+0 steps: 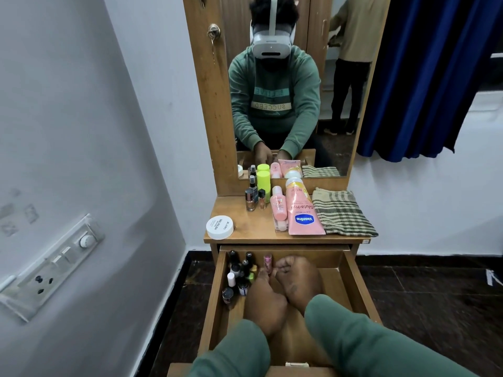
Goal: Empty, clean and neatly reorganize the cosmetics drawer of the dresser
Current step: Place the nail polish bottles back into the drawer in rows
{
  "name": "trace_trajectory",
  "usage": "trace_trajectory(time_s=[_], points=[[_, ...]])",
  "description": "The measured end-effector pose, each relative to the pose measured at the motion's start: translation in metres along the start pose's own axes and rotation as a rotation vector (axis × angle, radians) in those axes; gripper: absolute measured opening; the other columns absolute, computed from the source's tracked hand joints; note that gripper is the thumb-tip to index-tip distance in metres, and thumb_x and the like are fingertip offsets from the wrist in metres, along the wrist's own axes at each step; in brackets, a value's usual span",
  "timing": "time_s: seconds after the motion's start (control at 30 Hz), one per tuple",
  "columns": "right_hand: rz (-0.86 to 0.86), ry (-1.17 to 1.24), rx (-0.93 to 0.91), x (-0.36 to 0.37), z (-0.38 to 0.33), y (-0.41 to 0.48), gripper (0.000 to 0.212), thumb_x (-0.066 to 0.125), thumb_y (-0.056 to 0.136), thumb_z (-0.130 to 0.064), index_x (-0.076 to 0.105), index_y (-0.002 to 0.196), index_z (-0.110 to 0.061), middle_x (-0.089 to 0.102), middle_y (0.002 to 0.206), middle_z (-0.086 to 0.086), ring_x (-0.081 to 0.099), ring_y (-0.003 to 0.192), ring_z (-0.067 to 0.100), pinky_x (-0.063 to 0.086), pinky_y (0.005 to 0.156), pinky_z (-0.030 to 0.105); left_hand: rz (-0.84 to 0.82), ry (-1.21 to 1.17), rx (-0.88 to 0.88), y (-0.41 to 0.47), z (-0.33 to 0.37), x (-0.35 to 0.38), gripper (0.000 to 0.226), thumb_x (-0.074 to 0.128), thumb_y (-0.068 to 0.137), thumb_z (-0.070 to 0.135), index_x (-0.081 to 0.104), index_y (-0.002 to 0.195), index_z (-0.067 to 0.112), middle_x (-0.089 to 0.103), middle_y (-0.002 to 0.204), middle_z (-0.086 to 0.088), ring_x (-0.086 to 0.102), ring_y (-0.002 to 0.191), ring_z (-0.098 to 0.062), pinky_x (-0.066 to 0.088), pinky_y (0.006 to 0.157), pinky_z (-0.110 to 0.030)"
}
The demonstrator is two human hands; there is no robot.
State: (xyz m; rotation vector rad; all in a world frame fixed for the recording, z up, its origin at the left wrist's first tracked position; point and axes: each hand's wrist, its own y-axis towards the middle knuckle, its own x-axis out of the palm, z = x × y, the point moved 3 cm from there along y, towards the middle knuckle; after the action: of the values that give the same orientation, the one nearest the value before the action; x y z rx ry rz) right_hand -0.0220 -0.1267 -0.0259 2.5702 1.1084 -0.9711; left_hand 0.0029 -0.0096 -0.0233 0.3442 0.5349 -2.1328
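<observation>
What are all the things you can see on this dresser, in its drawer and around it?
drawer: one, wooden, open under the dresser top
small bottles: about ten, mixed colours, drawer's back left corner
white jar: one, top's front left
pink tube: one, lying on the top
pink bottle: one, left of the tube
yellow-green bottle: one, standing against the mirror
spray bottle: one, dark, left of it
polish bottles: two, dark caps, in front of those
checked cloth: one, green and cream, folded on the top's right
switch panel: one, white, left wall
curtain: one, blue, upper right
left hand: one, in the drawer by the bottles
right hand: one, in the drawer, fingers curled
</observation>
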Motion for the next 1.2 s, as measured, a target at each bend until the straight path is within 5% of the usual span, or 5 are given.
trace_trajectory(time_s=[0.27,0.43,0.53,0.73,1.2], points=[[0.05,0.086,-0.211,-0.04,-0.061,-0.026,0.012,0.071,0.094,-0.019,0.079,0.103,-0.023,0.077,0.091,-0.011,0.069,0.085,-0.001,0.051,0.074,0.013,0.286,-0.007,0.309,-0.038,0.056,-0.036,0.04,0.053,0.103,0.011,0.061,0.136,0.032,0.066,0.13,0.011,0.06,0.119,-0.004,0.051,0.107,-0.03],[0.123,0.274,-0.299,-0.048,-0.112,-0.008,0.03,0.066,0.095,-0.01,0.073,0.123,-0.017,0.076,0.111,-0.004,0.069,0.102,0.008,0.058,0.095,0.03,0.31,-0.075,0.362,-0.006,0.095,-0.079,0.04,0.056,0.097,0.003,0.062,0.125,0.031,0.068,0.121,0.012,0.068,0.099,0.002,0.054,0.081,-0.017],[0.124,0.296,-0.259,-0.035,-0.129,0.012,0.043,0.057,0.097,-0.003,0.063,0.138,-0.014,0.071,0.124,0.001,0.066,0.114,0.015,0.054,0.099,0.03,0.298,-0.012,0.337,0.027,0.105,-0.101,0.044,0.06,0.093,-0.001,0.061,0.118,0.036,0.063,0.123,0.002,0.059,0.115,-0.015,0.049,0.097,-0.029],[0.13,0.23,-0.16,-0.003,-0.136,0.047,0.045,0.053,0.095,0.0,0.061,0.139,-0.011,0.071,0.124,0.009,0.066,0.115,0.026,0.055,0.099,0.041,0.19,0.155,0.261,0.081,0.105,-0.119,0.075,0.061,0.092,0.003,0.034,0.16,0.015,0.043,0.161,-0.006,0.041,0.148,-0.025,0.036,0.121,-0.044],[0.151,0.133,-0.14,0.016,-0.126,0.065,0.024,0.048,0.094,-0.003,0.064,0.111,-0.01,0.07,0.1,0.009,0.066,0.092,0.026,0.057,0.087,0.044,0.039,0.142,0.281,0.11,0.098,-0.115,0.044,0.067,0.087,0.005,0.07,0.129,0.021,0.076,0.108,0.001,0.07,0.101,-0.018,0.056,0.097,-0.041]])
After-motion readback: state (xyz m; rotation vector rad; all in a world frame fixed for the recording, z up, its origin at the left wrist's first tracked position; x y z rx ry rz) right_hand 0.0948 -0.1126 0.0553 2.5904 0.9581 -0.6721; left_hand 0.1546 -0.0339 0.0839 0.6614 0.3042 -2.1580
